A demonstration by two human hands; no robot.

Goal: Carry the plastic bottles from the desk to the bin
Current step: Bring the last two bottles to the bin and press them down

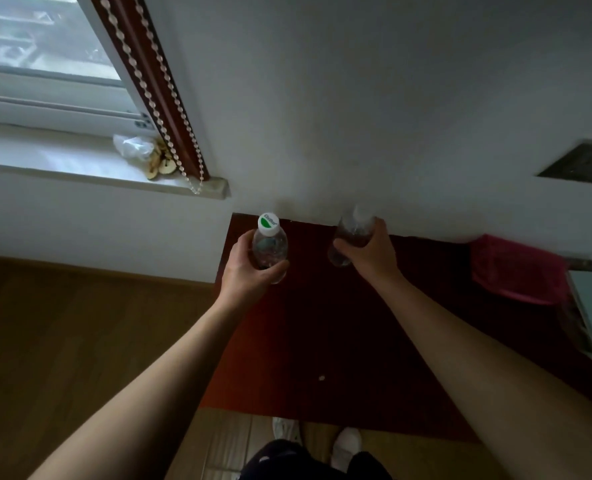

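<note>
Pick-up stage: left hand (249, 268) wraps the capped bottle (269, 247), right hand (367, 251) grips the blurred bottle (350, 230) over the desk (322, 323) (no bin in sight), so turning away to find it looks next.

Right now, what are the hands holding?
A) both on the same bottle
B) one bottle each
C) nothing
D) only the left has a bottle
B: the left hand grips the bottle with the green-and-white cap, and the right hand grips a second clear bottle, both over the dark red desk.
</note>
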